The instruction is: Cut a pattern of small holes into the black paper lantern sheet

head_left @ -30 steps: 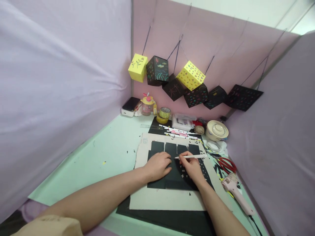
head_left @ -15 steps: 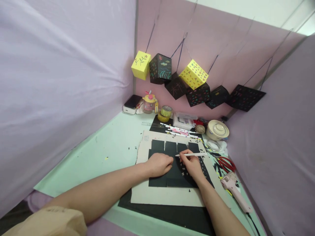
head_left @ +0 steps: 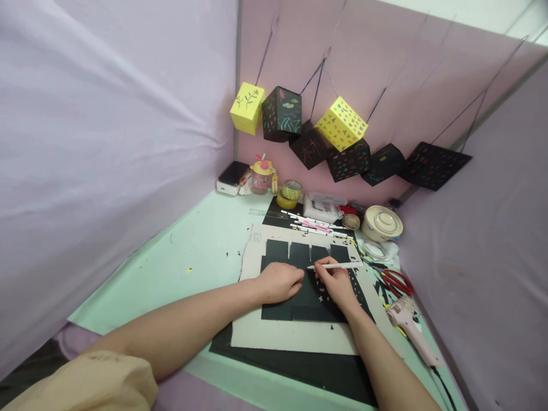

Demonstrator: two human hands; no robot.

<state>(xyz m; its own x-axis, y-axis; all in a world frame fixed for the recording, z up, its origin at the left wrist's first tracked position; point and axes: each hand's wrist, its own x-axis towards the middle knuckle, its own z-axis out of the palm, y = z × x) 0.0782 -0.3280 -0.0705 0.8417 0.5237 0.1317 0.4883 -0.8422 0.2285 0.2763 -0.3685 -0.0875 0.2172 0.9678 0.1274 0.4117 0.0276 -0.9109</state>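
A sheet of black card (head_left: 278, 311) with flaps along its far edge lies on a pale cardboard sheet (head_left: 257, 334). Small cut-out shapes, a star among them, show on its right part. My left hand (head_left: 282, 282) rests on the card's left middle, fingers curled together and holding it down. In my right hand (head_left: 336, 282), a white pen-shaped tool (head_left: 346, 265) is pinched, its tip pointing left onto the card just beside the left fingertips. Whether that tip is a blade or a nib is too small to tell. The right hand covers some of the cut-outs.
Several marker pens (head_left: 317, 224) lie behind the cardboard. To the right are black scraps, red-handled scissors (head_left: 398, 281) and a pink glue gun (head_left: 413, 331) with its cord. Tape rolls (head_left: 289, 194), a lidded container (head_left: 382, 222) and a bottle (head_left: 261, 176) line the back. Decorated paper boxes (head_left: 342, 123) hang above.
The whole view has shifted slightly, with the worktop sitting a little higher and farther right. Both hands keep nearly the same places on the card; the tool remains in my right hand.
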